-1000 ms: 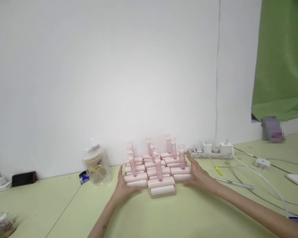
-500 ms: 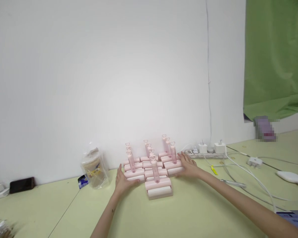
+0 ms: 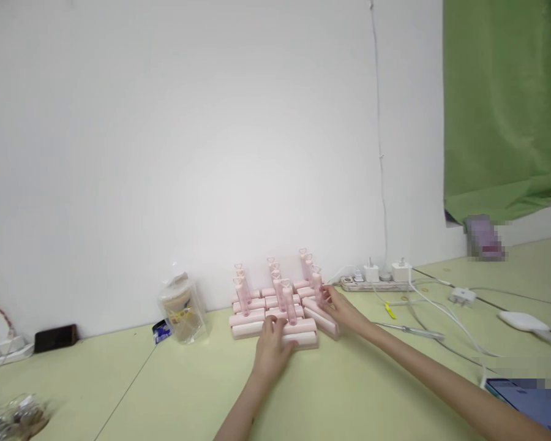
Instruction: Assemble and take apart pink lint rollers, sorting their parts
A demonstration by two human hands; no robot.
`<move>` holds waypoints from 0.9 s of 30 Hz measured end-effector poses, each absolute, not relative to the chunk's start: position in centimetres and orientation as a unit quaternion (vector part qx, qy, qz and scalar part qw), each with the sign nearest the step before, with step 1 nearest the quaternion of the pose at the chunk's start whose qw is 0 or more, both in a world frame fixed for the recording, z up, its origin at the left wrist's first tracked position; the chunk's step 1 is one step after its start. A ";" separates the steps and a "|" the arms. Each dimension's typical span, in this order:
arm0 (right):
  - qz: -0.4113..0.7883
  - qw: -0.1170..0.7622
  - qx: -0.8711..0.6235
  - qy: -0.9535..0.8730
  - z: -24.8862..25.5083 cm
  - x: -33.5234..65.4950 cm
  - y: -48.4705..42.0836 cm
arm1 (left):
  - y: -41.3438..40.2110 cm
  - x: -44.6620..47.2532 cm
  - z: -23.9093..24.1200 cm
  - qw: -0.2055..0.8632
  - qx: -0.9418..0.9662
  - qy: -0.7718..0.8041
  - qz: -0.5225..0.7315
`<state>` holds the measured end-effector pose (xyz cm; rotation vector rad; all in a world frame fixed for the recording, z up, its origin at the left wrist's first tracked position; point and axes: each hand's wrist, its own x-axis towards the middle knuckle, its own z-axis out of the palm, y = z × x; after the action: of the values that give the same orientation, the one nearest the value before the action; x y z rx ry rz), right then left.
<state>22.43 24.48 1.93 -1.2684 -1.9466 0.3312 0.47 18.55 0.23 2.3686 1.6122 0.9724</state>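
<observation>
1. A white wall (image 3: pixel 211 153) rises behind everything.
2. A pale green table (image 3: pixel 340 392) runs along its foot.
3. A green curtain (image 3: pixel 505 104) hangs at far right.
4. Pink rollers (image 3: pixel 283 300) cluster mid-table near the wall, handles upright.
5. A plastic-wrapped cup (image 3: pixel 179 309) stands left of them.
6. The left hand (image 3: pixel 273 349), half closed, grips the front roller (image 3: pixel 300 337) by its left end — thumb on the near side.
7. The right hand (image 3: pixel 344 308) touches a slanted roller (image 3: pixel 321 315) — fingers partly hidden, grip unclear.
8. A black phone (image 3: pixel 55 338) lies far left.
</observation>
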 end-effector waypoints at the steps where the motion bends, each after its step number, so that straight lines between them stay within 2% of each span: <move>1: 0.140 0.383 -0.492 -0.769 1.8 22.9 25.1 | 18.9 0.5 0.3 0.055 0.781 0.534 0.320; 9: 0.181 0.406 -0.470 -0.763 0.5 24.7 28.6 | 19.5 1.0 0.2 0.032 0.768 0.554 0.321; 16: 0.187 0.434 -0.501 -0.725 2.0 23.2 26.3 | 19.2 1.4 0.3 0.009 0.758 0.565 0.325; 20: 0.220 0.445 -0.472 -0.728 5.3 22.8 22.9 | 18.2 1.3 -0.1 -0.011 0.737 0.576 0.354; 24: 0.271 0.446 -0.405 -0.751 11.3 23.3 17.1 | 16.8 -0.8 -1.2 -0.041 0.646 0.612 0.456; 26: 0.319 0.411 -0.338 -0.785 14.3 24.3 13.1 | 16.3 -2.5 -1.7 -0.047 0.589 0.636 0.497; 27: 0.367 0.369 -0.236 -0.821 15.3 24.9 10.9 | 16.1 -3.4 -1.9 -0.043 0.572 0.646 0.504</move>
<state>24.92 10.88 15.31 -0.6058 -2.1074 0.9426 -3.40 16.13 -1.89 1.8468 2.0859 1.6298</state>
